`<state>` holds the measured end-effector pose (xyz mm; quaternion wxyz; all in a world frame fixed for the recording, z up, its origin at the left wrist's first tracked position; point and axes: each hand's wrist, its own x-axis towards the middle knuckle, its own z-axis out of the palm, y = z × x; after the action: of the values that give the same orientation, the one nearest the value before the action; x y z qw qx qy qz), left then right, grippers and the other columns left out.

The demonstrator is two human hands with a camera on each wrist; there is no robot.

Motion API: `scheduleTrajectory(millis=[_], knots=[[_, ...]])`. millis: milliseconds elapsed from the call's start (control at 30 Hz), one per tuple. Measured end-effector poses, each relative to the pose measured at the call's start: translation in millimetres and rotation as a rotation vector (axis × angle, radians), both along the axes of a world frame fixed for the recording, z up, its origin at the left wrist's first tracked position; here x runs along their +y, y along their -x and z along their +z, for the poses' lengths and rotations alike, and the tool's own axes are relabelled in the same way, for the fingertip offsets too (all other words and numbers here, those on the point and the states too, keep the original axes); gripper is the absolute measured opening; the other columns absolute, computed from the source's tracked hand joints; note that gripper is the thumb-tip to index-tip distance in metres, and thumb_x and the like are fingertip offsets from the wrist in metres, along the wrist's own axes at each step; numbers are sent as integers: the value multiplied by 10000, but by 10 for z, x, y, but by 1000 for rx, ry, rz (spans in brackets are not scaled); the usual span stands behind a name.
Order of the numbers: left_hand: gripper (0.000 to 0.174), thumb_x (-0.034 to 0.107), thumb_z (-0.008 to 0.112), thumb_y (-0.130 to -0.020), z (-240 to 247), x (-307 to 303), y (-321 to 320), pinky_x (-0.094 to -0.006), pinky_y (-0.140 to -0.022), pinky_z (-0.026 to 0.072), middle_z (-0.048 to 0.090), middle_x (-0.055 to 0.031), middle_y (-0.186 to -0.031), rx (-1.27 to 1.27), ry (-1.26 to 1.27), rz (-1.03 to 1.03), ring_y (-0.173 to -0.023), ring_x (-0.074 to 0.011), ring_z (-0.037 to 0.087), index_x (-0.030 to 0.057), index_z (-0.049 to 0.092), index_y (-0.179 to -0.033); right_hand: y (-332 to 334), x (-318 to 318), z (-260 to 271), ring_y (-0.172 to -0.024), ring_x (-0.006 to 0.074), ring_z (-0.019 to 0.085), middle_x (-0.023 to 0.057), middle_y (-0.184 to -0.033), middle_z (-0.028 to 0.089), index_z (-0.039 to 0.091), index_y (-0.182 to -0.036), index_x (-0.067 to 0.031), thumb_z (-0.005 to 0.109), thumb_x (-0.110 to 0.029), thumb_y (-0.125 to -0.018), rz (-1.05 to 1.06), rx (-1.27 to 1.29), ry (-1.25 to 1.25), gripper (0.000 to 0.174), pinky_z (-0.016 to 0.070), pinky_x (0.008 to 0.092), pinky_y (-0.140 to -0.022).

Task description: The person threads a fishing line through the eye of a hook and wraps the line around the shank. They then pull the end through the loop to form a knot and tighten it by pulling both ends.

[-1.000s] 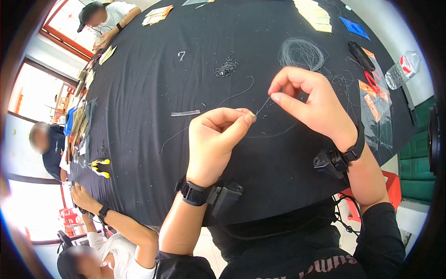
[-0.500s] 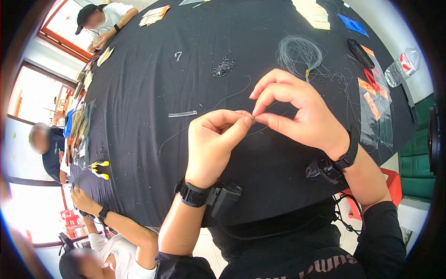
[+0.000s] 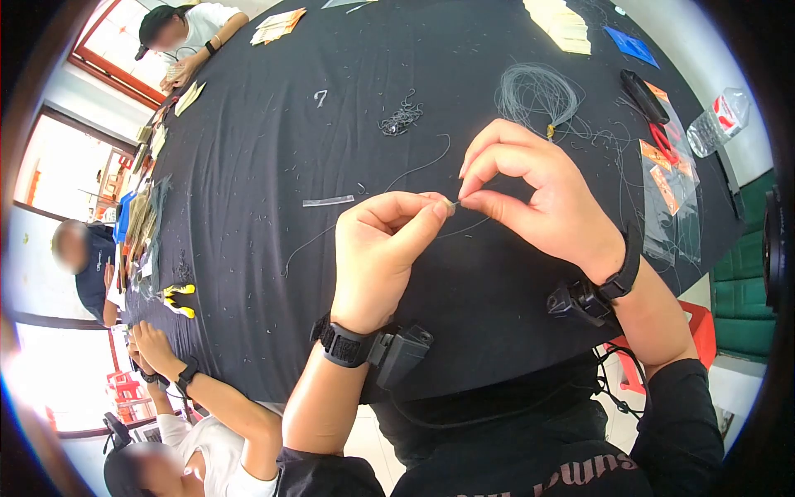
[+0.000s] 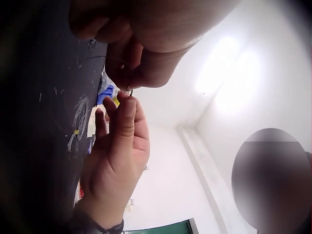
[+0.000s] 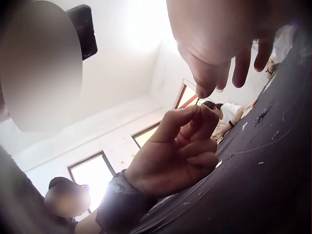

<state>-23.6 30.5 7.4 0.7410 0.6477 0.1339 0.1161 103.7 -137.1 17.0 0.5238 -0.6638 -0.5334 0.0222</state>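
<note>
Over the black cloth my left hand (image 3: 381,248) pinches a tiny dark piece between thumb and forefinger, with fishing line (image 3: 310,248) trailing out to its left. Just right of it, my right hand (image 3: 551,195) has thumb and forefinger tips together at the piece's other end. In the left wrist view a short dark tip (image 4: 131,92) shows between the fingertips of both hands; my right hand (image 4: 117,156) is below it. The right wrist view shows the left hand (image 5: 170,156) with fingers curled and the small dark end (image 5: 197,101) above its thumb. The piece's exact shape is too small to tell.
A pile of hooks (image 3: 402,116), a coil of line (image 3: 540,99) and a clear strip (image 3: 328,201) lie beyond the hands. Yellow-handled pliers (image 3: 179,301) are at left; a bottle (image 3: 717,124), red-handled tool (image 3: 662,142) and plastic bags (image 3: 669,199) at right. Other people sit around.
My right hand came down and left to the left fingertips, then drew slightly back to the right. The left hand has barely moved. At lower left, another person's hands shifted.
</note>
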Motion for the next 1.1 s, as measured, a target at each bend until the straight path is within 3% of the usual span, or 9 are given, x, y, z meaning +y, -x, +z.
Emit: scheduleTrajectory(millis=[367, 500, 600, 700, 900, 1100], knots=[[131, 72, 718, -911, 10, 3, 8, -195, -744, 499, 736, -70, -917, 13, -16, -3, -816, -69, 653, -37, 728, -983, -11, 11, -13, -840, 234, 613, 88, -916, 594, 637, -863, -2, 715, 2, -817, -3, -37, -3, 91, 489, 319, -753], [111, 69, 713, -899, 18, -22, 3, -200, -684, 434, 714, -27, -880, 9, -25, 31, -726, -44, 570, -20, 734, -962, -33, 3, -30, -836, 223, 613, 88, -911, 591, 631, -877, 2, 704, 1, -831, -51, -45, -6, 86, 491, 310, -761], [107, 68, 713, -898, 15, -13, -2, -198, -696, 441, 717, -30, -885, 0, -27, 54, -735, -45, 578, -19, 735, -957, -37, -1, -54, -837, 185, 620, 84, -928, 625, 634, -917, 6, 683, -4, -865, -70, 28, -11, 72, 495, 297, -759], [102, 67, 715, -897, 17, -9, 0, -196, -704, 444, 718, -29, -887, -9, -31, 64, -739, -46, 583, -18, 736, -950, 48, 38, -95, -814, 142, 623, 76, -916, 664, 637, -956, 12, 672, -14, -893, -35, 290, 3, 77, 501, 285, -734], [107, 71, 721, -896, 19, -13, 2, -194, -700, 441, 715, -23, -872, -23, -29, 68, -735, -44, 581, -15, 739, -957, 68, 0, -64, -688, 100, 610, 41, -749, 658, 655, -957, 4, 656, -31, -916, 17, 287, 148, 54, 479, 251, -641], [120, 79, 725, -898, 14, -11, -2, -195, -695, 442, 713, -19, -857, -31, -48, 80, -732, -44, 580, -15, 741, -969, 79, -11, -27, -643, 79, 601, 38, -712, 651, 657, -932, 7, 636, -42, -931, 18, 307, 139, 53, 461, 245, -599]])
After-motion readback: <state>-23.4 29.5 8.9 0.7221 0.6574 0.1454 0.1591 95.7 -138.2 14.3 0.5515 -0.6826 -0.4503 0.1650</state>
